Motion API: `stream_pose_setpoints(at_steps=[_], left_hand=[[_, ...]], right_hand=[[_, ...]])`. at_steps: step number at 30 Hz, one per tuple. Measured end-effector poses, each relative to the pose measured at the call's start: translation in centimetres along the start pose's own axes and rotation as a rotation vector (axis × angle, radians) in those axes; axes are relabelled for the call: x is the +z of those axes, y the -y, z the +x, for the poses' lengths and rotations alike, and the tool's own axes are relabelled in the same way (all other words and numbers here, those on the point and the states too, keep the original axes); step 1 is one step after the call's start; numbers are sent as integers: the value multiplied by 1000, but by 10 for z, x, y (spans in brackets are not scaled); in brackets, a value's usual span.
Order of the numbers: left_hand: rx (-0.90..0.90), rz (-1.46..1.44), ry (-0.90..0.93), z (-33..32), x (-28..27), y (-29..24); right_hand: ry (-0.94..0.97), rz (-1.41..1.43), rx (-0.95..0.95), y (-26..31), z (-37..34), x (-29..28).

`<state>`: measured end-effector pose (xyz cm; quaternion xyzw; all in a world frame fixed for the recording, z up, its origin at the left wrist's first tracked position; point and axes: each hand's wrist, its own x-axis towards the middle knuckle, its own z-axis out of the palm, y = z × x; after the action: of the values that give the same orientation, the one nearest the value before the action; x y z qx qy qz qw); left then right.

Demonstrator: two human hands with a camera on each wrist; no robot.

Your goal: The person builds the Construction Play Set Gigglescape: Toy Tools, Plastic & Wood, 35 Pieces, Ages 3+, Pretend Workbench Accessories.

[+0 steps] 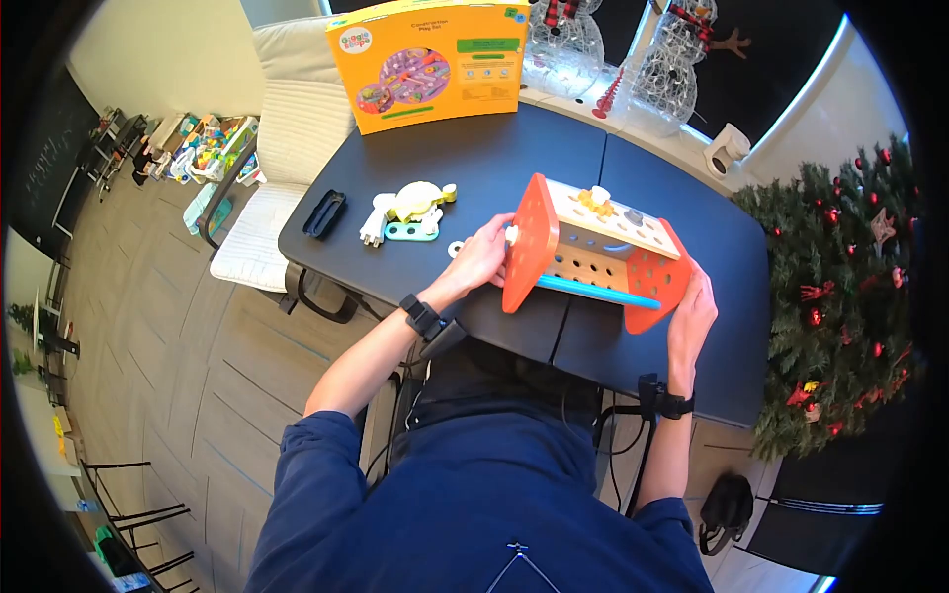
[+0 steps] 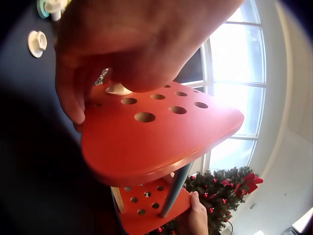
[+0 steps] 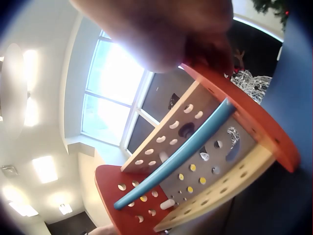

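A wooden toy toolbox (image 1: 643, 275) with red, hole-punched end panels and a blue rod (image 1: 598, 292) is held tilted at the table's front. My left hand (image 1: 481, 257) grips the left red panel (image 2: 146, 132), fingers over its edge and thumb side by a white peg (image 2: 118, 89). At the other end, my right hand (image 1: 695, 311) holds the right red panel (image 3: 244, 112), its fingertips partly hidden behind it. On the top board sit a yellow gear-like piece (image 1: 594, 205) and a grey knob (image 1: 635, 217). A small white nut (image 1: 455, 249) lies beside my left hand.
Toy pieces in white, yellow and teal (image 1: 413, 205) lie left on the dark table (image 1: 554, 138), beside a black tray (image 1: 324, 213). A yellow play-set box (image 1: 484, 99) stands at the back. A decorated tree (image 1: 825, 296) is right, a white chair (image 1: 297, 128) left.
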<state>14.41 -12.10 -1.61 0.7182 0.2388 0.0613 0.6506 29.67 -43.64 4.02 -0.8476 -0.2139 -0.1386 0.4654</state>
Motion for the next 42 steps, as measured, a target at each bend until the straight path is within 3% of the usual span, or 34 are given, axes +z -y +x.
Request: stream_pose_setpoints(at_steps=[6, 10, 14, 17, 20, 24, 26, 28, 34, 40, 42], left_hand=[[-160, -105, 145, -28, -3, 8], [-234, -162, 231, -34, -5, 29], [-254, -220, 167, -36, -4, 34], [-137, -70, 71, -35, 4, 37], [-163, 7, 90, -36, -2, 24], [-43, 494, -70, -38, -13, 5], [92, 804, -237, -27, -25, 18], [130, 983, -278, -25, -32, 23], [197, 1179, -301, -19, -42, 44], [330, 1126, -261, -25, -45, 39], [331, 1077, -273, -33, -44, 23]], right_hand=[[158, 9, 53, 32, 17, -6], [253, -8, -31, 25, 25, 2], [299, -69, 54, 24, 32, 12], [336, -117, 71, 27, 40, 15], [321, -129, 72, 27, 46, 20], [366, -163, 73, 24, 59, 26], [401, -194, 88, 19, 66, 29], [431, -220, 113, 11, 76, 36], [484, -264, 138, 3, 94, 48], [542, -276, 155, 5, 99, 47], [326, -199, -15, -2, 91, 56]])
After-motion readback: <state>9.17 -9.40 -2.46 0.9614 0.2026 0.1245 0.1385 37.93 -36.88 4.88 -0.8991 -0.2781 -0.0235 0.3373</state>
